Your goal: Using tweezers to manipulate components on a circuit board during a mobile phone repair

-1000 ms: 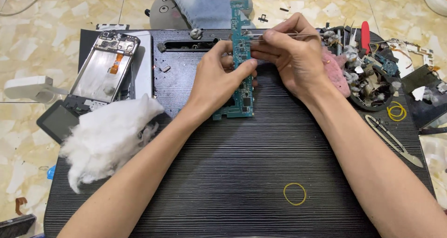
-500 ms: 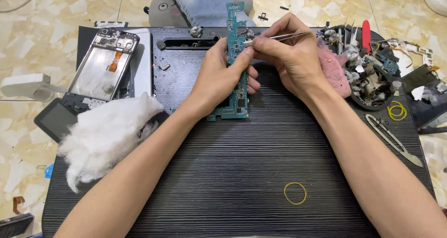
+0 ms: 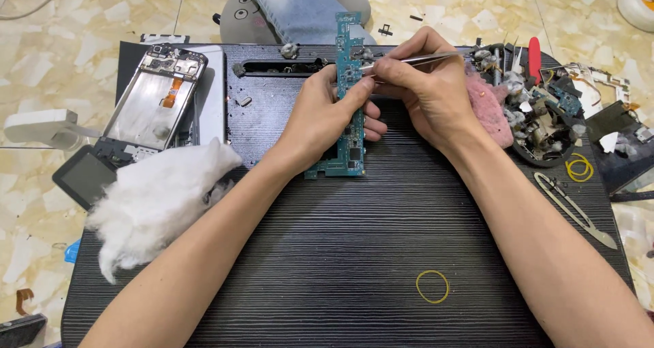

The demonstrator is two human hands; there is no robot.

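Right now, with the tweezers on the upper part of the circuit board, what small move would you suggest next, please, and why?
Probably ease the tweezers tip gently at that spot: the left hand already steadies the circuit board, and the right hand holds the tips against its upper part.

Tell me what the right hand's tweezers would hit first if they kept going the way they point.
The right hand points its tweezers leftward, tips at the green circuit board held upright by the left hand. They would likely meet that board first, though exact depth is unclear.
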